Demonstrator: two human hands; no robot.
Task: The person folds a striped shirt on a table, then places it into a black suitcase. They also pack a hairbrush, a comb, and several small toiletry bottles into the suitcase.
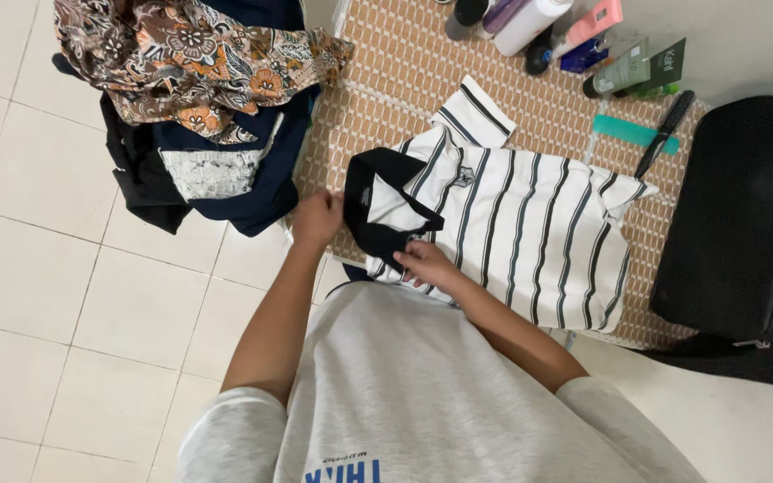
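My right hand [424, 262] pinches the lower edge of the black collar [378, 210] on a white polo shirt with dark stripes [530, 233], fingers pressed together on the cloth near the placket. My left hand [317, 217] rests at the collar's outer edge, fingers curled under so that I cannot tell whether its grip has closed on the fabric or only touches it. The shirt lies flat, front up, on a woven mat [395, 72] spread over the tiled floor [64, 295], one short sleeve [474, 112] pointing away from me, the hem toward a black bag [744, 215] that sits just beside the mat. Beyond my left hand a heap of clothes [199, 170] rests partly on the mat and partly on the tiles: a brown flowered cloth [190, 63] on top, dark navy and black pieces under it, and a pale lacy panel between them; what lies deeper in the heap is hidden. At the mat's far edge stands a cluster of toiletries [574, 40], bottles and tubes in white, pink, green and dark tones, several cut off by the frame so their full shapes cannot be made out. Near them lie a teal comb [635, 133] and a black comb [666, 132], touching. My grey T-shirt [422, 394] fills the near part of the view and covers the shirt's near corner.
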